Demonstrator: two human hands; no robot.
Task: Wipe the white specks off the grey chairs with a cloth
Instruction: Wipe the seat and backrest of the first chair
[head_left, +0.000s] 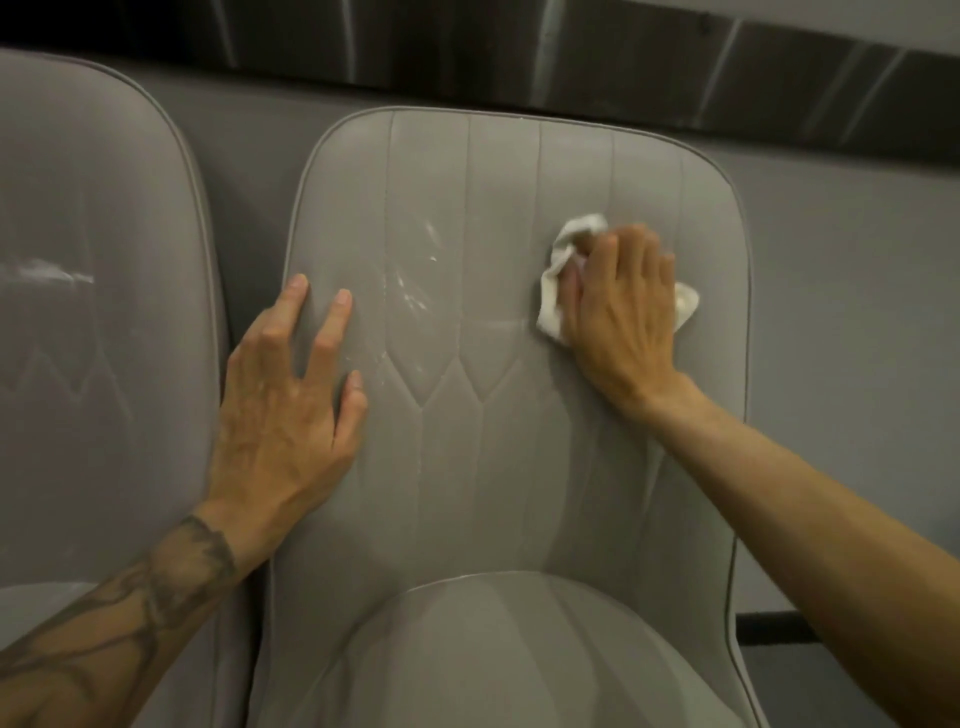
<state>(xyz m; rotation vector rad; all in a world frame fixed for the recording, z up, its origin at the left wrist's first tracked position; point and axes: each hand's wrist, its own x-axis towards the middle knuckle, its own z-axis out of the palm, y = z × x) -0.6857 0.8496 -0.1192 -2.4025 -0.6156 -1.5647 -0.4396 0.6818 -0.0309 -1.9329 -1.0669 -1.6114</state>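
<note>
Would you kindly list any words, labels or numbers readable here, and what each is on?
There are none. The middle grey upholstered chair and the left grey chair carry only stitching and white specks, the crumpled white cloth under the right hand is plain, and the dark tattoo on the left forearm shows a pattern, no legible letters.

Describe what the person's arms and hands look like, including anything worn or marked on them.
Both arms are bare as far as the picture shows, with no sleeves in view. The left hand and right hand wear no gloves, and no rings or watch can be seen. The left forearm carries a dark tattoo of curving lines and shading that ends at the wrist. The right forearm shows no markings.
</note>
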